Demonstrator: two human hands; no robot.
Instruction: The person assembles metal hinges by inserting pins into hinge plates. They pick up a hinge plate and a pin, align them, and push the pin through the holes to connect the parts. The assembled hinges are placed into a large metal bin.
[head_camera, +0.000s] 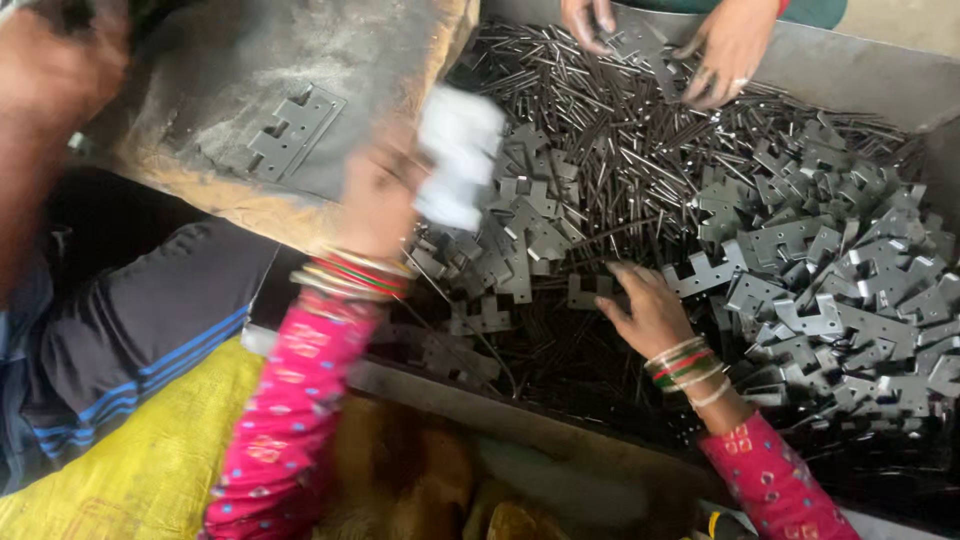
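Note:
My left hand (385, 195) is blurred with motion above the tray's near left part, its thumb and fingers wrapped in white cloth (458, 150); whether it holds anything I cannot tell. My right hand (648, 305) lies low in the tray, fingers curled onto a grey notched hinge plate (590, 292). Both wrists wear red, green and gold bangles over pink sleeves. A heap of grey hinge plates (820, 280) fills the tray's right side, on top of many thin dark metal pins (600, 120).
The metal tray has a near rim (520, 415) and a far wall (850, 70). Another person's two hands (715, 45) sort pins at the far edge. A worn block (250, 90) carrying two joined hinge plates (295, 130) sits at left. A yellow sack (130, 460) lies below.

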